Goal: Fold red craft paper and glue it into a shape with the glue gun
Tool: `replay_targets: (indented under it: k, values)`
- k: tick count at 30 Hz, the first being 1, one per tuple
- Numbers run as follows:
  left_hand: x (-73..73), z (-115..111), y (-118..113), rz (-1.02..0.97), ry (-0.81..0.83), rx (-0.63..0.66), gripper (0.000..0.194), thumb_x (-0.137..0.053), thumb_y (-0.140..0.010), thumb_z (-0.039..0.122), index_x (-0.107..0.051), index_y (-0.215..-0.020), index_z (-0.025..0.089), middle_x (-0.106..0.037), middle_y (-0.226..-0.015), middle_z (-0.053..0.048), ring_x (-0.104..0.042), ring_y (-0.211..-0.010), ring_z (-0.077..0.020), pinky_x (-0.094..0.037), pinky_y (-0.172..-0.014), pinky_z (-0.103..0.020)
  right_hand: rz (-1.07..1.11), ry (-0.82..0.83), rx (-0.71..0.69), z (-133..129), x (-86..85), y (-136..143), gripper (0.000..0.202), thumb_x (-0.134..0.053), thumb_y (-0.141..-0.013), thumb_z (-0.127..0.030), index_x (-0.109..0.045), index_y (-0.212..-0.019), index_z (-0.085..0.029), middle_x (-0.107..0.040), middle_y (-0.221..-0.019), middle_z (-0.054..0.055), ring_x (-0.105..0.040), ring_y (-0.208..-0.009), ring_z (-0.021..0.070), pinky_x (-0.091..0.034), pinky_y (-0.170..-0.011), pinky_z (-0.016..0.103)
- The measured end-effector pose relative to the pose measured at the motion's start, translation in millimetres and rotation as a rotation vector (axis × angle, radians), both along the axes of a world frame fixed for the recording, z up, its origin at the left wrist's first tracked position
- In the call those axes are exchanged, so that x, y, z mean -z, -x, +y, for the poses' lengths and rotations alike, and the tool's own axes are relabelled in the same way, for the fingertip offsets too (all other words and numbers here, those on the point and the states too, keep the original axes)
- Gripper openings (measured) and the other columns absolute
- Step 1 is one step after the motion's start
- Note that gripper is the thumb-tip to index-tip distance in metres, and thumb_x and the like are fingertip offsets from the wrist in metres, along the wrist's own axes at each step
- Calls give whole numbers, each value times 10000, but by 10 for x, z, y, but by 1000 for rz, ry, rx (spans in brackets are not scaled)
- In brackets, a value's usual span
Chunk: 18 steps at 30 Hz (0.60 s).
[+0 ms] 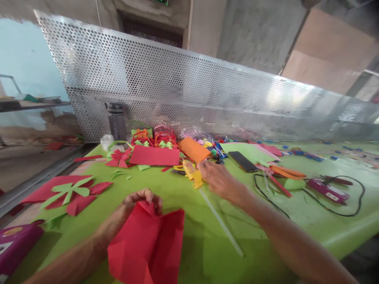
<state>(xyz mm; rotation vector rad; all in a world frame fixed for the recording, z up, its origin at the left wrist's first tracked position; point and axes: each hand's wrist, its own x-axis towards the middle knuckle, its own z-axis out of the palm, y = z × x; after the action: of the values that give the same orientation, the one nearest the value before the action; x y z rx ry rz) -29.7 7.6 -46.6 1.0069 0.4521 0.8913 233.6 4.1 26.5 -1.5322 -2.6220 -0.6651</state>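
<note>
My left hand [145, 199] is closed on the top edge of a folded red paper piece [148, 240], which hangs down near the table's front edge. The paper looks like a bag or pocket with creased sides. Further forward, my right hand [216, 177] is closed at the side of a yellow glue gun [192, 173], and its fingers are partly hidden. From the gun's rear a long translucent glue stick [222, 223] slants toward me. Red paper [154, 156] and an orange paper piece [194, 150] lie just beyond the gun.
Red and green paper cutouts [71, 191] lie at left. A black phone [242, 161] and a purple power strip [328, 190] with a black cable are at right; another purple box [20, 244] sits front left. A bottle [116, 122] stands before the perforated metal screen [142, 71].
</note>
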Motion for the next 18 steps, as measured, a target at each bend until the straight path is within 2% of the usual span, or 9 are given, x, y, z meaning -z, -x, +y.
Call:
replay_targets:
  k: [4,10,13,15,18]
  values:
    - [31,22,2,-3,11,3,416,-681,-582,630,-608,-647,226,-600,-697,-33,-554,-662,-169,-443,-621,-266,-18,38,92,215,32,-305,412,-424,-741,-14,-485,-1139,-102,-627,-935,140,-591,-840,245,-441,-652,330]
    - [34,23,-14,4,47,-1,406,-737,-532,585,-598,-632,217,-605,-690,-39,-559,-642,-174,-448,-593,-270,-14,105,124,325,206,-389,447,-525,-687,-15,-537,-1120,-129,-671,-867,107,-628,-771,238,-446,-627,307]
    - [18,20,-27,-10,33,21,341,-734,-589,523,-608,-652,213,-628,-711,-39,-576,-647,-167,-446,-593,-257,32,99,142,278,170,-354,430,-516,-690,13,-564,-1094,-128,-676,-785,105,-630,-727,250,-449,-622,328]
    - [-9,8,-39,-13,14,35,324,-724,-615,510,-614,-665,210,-643,-737,-38,-588,-665,-168,-450,-615,-259,91,72,140,205,110,-263,392,-484,-703,33,-589,-1043,-130,-672,-772,119,-625,-769,266,-449,-670,359]
    - [-81,-35,-64,-12,-14,18,389,-715,-590,565,-609,-647,196,-660,-795,-53,-596,-734,-192,-461,-699,-295,233,28,64,44,39,-15,303,-429,-796,-24,-582,-1034,-133,-641,-994,166,-568,-981,286,-405,-835,422]
